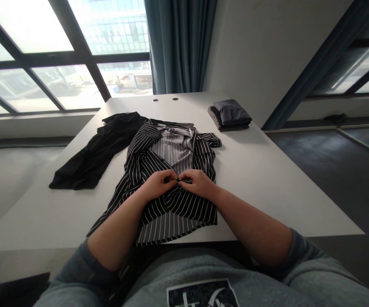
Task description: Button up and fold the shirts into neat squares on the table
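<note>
Black striped shirt (178, 211), left hand (158, 185) meeting right hand (198, 183).

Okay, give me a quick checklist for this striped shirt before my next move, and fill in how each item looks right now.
1. Left hand and right hand both on the small dark fastener: ok.
2. Fastener fully done up: cannot tell, the fingers hide it.
3. Striped shirt lying smooth: not ok, the front is bunched under the hands.
4. Hem clear of the white table's near edge: not ok, it reaches the edge.
5. Black garment apart from the shirt: cannot tell, they nearly meet at the collar.
6. Folded dark grey clothes apart from the shirt: ok.
</note>
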Tool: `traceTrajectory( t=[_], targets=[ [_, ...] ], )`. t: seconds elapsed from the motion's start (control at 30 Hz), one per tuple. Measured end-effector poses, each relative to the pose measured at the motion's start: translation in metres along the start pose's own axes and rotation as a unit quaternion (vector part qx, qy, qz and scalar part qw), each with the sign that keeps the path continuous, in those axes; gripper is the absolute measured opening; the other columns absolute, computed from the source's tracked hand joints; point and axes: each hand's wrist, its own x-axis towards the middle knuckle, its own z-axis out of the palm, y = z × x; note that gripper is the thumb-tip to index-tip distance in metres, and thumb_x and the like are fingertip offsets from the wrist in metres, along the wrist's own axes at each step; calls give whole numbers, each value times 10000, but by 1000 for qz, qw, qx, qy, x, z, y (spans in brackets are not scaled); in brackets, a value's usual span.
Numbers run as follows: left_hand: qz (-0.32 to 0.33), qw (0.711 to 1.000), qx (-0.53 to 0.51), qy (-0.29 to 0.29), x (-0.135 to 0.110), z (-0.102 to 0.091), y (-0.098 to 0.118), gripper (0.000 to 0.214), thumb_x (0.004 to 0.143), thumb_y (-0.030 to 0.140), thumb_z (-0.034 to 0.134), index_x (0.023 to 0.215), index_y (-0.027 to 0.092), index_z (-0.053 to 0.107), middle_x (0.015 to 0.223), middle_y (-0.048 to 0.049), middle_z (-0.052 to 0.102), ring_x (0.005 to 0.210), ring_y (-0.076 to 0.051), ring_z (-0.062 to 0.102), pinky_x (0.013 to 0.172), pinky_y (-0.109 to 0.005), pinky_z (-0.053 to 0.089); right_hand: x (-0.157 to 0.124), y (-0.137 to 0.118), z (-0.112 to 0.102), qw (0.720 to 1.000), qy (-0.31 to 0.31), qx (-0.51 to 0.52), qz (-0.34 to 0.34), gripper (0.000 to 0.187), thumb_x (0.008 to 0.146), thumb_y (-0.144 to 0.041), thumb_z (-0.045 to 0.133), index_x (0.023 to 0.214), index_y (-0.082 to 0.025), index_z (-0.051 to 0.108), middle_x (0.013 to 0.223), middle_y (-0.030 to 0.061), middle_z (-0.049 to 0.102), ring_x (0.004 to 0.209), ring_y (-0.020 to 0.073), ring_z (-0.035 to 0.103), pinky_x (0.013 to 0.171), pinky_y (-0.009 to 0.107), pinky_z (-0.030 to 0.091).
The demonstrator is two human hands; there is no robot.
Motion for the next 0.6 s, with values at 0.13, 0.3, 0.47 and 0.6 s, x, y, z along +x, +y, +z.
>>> traceTrajectory(
  t=[0.13, 0.3, 0.47, 0.6],
  targets=[
    [8, 1000, 29, 4, -1, -2, 3, 123, 891, 244, 637, 947, 202, 739, 918, -9, 772, 864, -179, 707, 823, -298, 513, 0, -1, -1, 1000, 0, -5, 5, 39, 861, -177, 688, 848, -185, 724, 814, 17, 719, 753, 158, 645, 750, 277, 490],
    [10, 999, 49, 9, -2, -3, 6, 148, 910, 308, 670, 954, 208, 771, 909, -7, 790, 850, -181, 725, 811, -289, 520, 1, 0, 0, 1000, 7, -2, 24, 35, 840, -164, 697, 841, -184, 726, 810, 13, 721, 758, 158, 652, 738, 270, 487],
    [-8, 999, 44, 11, -1, -4, 5, 176, 925, 355, 680, 936, 213, 783, 906, -7, 797, 835, -181, 724, 794, -287, 514, 1, -1, -1, 999, -5, 7, 37, 33, 850, -197, 712, 858, -183, 740, 824, 19, 727, 773, 164, 661, 753, 279, 497],
    [-10, 1000, 19, 0, 0, -7, 2, 189, 927, 366, 680, 943, 214, 791, 928, -12, 801, 874, -192, 731, 829, -298, 517, 1, -4, -8, 997, -32, 48, 50, 93, 892, -256, 706, 906, -181, 758, 858, 30, 744, 793, 171, 674, 757, 287, 506]
  ],
)
